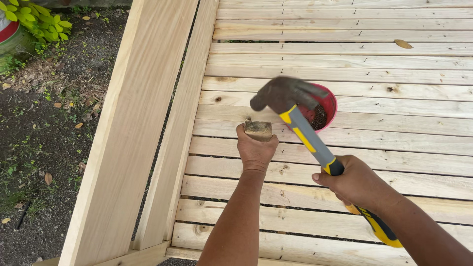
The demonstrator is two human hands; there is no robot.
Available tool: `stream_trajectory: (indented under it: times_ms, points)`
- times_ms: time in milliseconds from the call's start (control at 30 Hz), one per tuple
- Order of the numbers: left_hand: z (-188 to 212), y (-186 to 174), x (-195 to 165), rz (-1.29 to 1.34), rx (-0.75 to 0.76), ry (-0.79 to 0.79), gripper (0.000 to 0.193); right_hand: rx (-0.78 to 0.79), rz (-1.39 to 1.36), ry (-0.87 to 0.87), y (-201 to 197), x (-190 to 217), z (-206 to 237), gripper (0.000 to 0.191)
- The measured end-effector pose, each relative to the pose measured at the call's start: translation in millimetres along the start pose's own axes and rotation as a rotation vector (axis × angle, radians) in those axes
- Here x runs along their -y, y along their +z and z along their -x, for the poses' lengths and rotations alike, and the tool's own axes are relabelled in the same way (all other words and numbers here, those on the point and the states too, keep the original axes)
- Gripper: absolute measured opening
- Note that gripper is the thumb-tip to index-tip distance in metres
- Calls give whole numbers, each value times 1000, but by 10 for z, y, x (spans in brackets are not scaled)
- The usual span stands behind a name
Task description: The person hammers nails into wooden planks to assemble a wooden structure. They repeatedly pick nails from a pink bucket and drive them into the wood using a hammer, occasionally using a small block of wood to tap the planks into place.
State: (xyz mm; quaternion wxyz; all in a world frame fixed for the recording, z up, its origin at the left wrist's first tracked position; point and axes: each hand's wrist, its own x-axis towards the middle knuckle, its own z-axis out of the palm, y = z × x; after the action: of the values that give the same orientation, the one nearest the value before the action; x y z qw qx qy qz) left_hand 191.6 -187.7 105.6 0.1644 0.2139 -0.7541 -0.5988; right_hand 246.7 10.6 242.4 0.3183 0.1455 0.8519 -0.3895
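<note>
My left hand (255,149) is closed around a short upright piece of wood (258,129), whose square end shows above my fist, over the pale wooden slats (345,162). My right hand (355,183) grips the yellow, grey and black handle of a claw hammer (305,133). The dark hammer head is blurred and sits just above and to the right of the wood piece, apart from it. Behind the hammer head stands a red bowl (329,104) holding nails.
A wide wooden side board (133,128) and a narrower rail (180,138) run along the left of the slatted surface. Bare soil with dry leaves (44,123) lies beyond it, with green plants (37,19) at top left. A dry leaf (403,44) rests on the far slats.
</note>
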Motion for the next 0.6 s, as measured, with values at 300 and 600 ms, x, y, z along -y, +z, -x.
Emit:
stream_trajectory:
  times_ms: [300,600]
  points:
    - [40,37,51,35,-2,-16,76,8,-18,-10,2,-65,40,40]
    - [107,-10,-23,77,40,-25,71,11,130,3,176,-132,-20,30]
